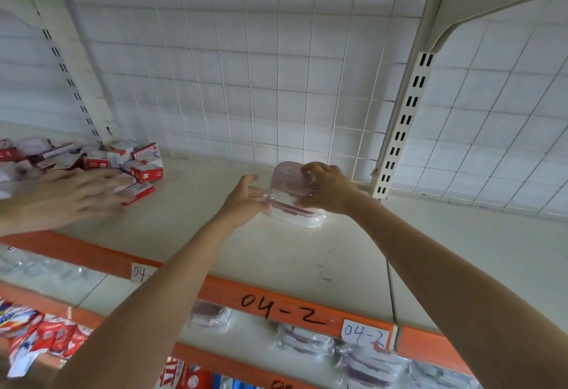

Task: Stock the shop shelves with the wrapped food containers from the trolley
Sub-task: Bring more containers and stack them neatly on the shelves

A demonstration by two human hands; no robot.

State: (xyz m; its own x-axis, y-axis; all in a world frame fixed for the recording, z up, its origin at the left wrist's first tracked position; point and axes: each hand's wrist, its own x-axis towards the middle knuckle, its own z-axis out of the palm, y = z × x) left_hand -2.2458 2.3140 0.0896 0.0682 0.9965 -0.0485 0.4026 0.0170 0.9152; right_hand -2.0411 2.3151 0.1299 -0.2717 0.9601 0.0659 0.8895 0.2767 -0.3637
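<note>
Both hands hold a wrapped container point(295, 196) on the shelf point(276, 250); left grip point(246, 201), right grip point(325, 187)

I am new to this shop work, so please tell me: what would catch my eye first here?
Mid-shelf, both hands, left hand and right hand, hold a clear-wrapped food container with a pink lid. At left, another person's blurred hand reaches toward a heap of red-and-white boxes. In front, the orange shelf edge reads 04-2.

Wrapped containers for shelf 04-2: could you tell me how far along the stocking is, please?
Done: wrapped containers already sit on the lower shelf. In hand: left hand and right hand are setting a wrapped container on the shelf. Left: most of it; trolley unseen.
</note>
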